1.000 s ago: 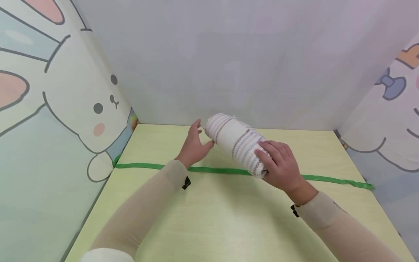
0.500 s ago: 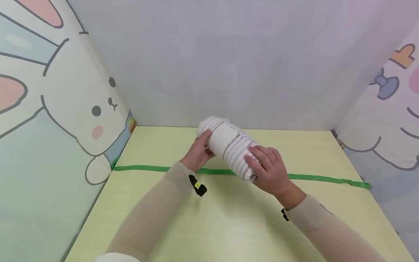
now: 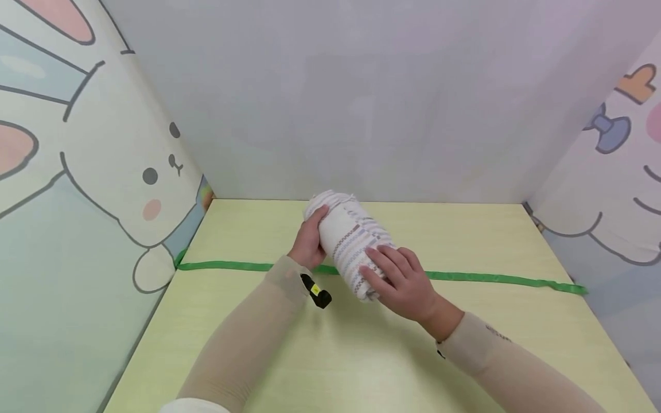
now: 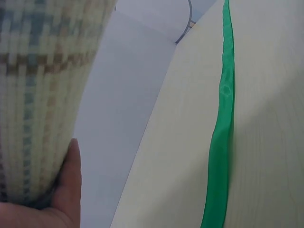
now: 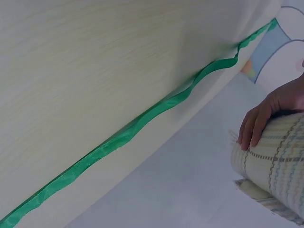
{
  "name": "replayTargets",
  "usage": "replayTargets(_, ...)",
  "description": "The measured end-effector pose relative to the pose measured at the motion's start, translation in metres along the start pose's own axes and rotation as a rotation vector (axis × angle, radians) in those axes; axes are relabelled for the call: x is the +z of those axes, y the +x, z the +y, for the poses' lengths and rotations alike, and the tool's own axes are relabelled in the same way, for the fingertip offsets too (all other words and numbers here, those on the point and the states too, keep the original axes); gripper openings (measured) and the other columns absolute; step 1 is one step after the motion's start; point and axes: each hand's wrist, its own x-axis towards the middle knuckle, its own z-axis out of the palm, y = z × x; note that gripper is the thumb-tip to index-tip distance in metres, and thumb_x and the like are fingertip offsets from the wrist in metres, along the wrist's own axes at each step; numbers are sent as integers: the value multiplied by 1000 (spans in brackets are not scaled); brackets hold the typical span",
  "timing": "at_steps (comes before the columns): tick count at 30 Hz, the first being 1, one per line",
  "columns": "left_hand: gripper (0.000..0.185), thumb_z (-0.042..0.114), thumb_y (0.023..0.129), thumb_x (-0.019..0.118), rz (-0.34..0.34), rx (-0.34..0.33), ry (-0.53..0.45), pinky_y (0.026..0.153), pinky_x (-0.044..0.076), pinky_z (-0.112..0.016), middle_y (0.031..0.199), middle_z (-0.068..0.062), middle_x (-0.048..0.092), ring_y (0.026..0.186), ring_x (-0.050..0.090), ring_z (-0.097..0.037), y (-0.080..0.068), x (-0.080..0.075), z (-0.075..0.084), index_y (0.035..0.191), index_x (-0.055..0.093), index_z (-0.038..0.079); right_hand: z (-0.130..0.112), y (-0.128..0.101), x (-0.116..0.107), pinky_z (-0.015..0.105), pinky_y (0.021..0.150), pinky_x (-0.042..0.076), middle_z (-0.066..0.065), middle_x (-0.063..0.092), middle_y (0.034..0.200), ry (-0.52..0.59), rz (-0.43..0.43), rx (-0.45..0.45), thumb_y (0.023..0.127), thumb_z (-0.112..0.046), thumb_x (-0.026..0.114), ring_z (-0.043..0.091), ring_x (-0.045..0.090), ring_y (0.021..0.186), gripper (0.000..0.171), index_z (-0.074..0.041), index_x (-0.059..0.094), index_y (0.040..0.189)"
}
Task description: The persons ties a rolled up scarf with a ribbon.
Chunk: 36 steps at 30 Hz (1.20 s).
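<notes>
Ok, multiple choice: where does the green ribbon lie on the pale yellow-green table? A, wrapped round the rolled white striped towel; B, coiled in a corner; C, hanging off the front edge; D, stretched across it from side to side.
D: the green ribbon runs across the pale yellow-green table, passing behind the hands.

Head cam sits high, faces forward and down over the yellow-green table toward the back wall, mid range; left wrist cam is very close, pressed against the rolled towel, facing along the green ribbon; right wrist cam looks low across the tabletop, towel at frame edge; all three share ribbon, towel, table.
</notes>
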Motion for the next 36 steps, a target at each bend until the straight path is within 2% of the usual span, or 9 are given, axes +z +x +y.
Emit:
replayTargets(9, 64, 51, 91, 75, -4, -22, 4, 92, 55, -32, 129, -5, 62, 107, 64, -20, 5, -7, 0, 139, 52, 17, 7, -1, -4, 49, 84, 50, 19, 63, 131, 49, -87, -31, 102, -30, 58, 38, 61, 114, 29, -12, 59, 125)
replayTargets(18, 70, 54, 85, 80, 4, -77, 38, 87, 56, -32, 125, -4, 64, 103, 66, -19, 9, -12, 3, 138, 53, 17, 24, 1, -13, 49, 93, 52, 18, 63, 134, 87, -143, -173, 105, -32, 55, 35, 62, 120, 34, -8, 57, 129)
replayTargets(25, 66, 52, 88, 77, -61, -119, 94, 88, 57, -36, 123, -8, 66, 103, 68, -22, 12, -15, 4, 136, 55, 11, 34, 8, -17, 52, 103, 49, 22, 58, 142, 241, -240, -259, 104, -35, 59, 37, 59, 128, 48, -3, 53, 139)
replayTargets(30, 60, 50, 93, 71, -97, -145, 156, 86, 58, -39, 122, -11, 66, 103, 68, -25, 11, -10, 1, 135, 55, 10, 31, 7, -16, 50, 111, 42, 21, 52, 149, 331, -364, -269, 100, -44, 65, 37, 52, 136, 68, -1, 45, 149)
replayTargets(33, 58, 48, 95, 68, -140, -139, 199, 85, 58, -40, 121, -12, 65, 102, 67, -26, 11, -7, -2, 136, 53, 9, 25, 5, -15, 50, 112, 41, 21, 51, 150, 354, -383, -277, 102, -43, 64, 38, 50, 137, 68, -1, 43, 151)
replayTargets(36, 56, 47, 97, 66, -171, -120, 232, 82, 58, -40, 120, -12, 65, 100, 67, -26, 11, -7, -5, 137, 52, 10, 19, 4, -14, 50, 110, 44, 20, 53, 149, 346, -354, -286, 107, -37, 56, 38, 52, 135, 57, -2, 45, 151)
